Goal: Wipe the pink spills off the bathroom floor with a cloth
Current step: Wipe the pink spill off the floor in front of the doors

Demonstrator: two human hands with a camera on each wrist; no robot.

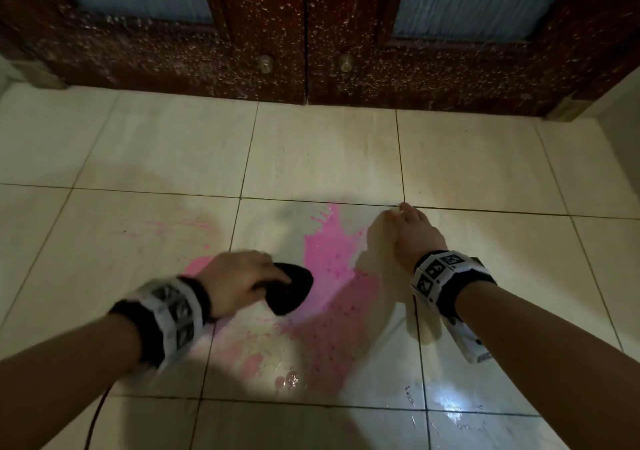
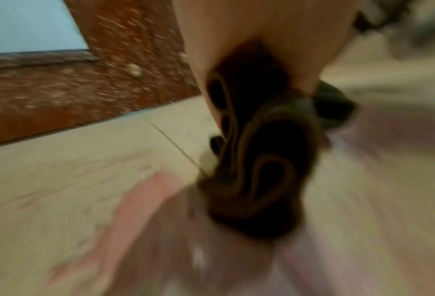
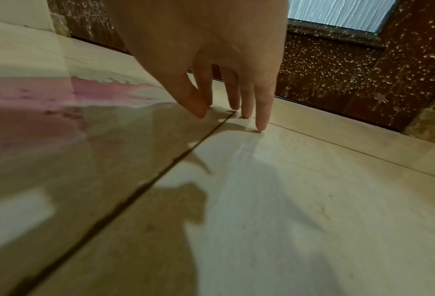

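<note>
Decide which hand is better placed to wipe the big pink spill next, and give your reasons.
The left hand: it grips the dark cloth at the edge of the pink spill. The right hand holds nothing, its fingertips resting on bare tile beside the spill.

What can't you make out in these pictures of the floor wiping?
- Left wrist view: motion blur smears the cloth; whether it touches the pink spill is unclear.
- Head view: the left hand covers part of the cloth, so its full size is hidden.
- Head view: the tiled floor and the spill run off the lower edge.
- Right wrist view: the right hand hides its own palm.
</note>
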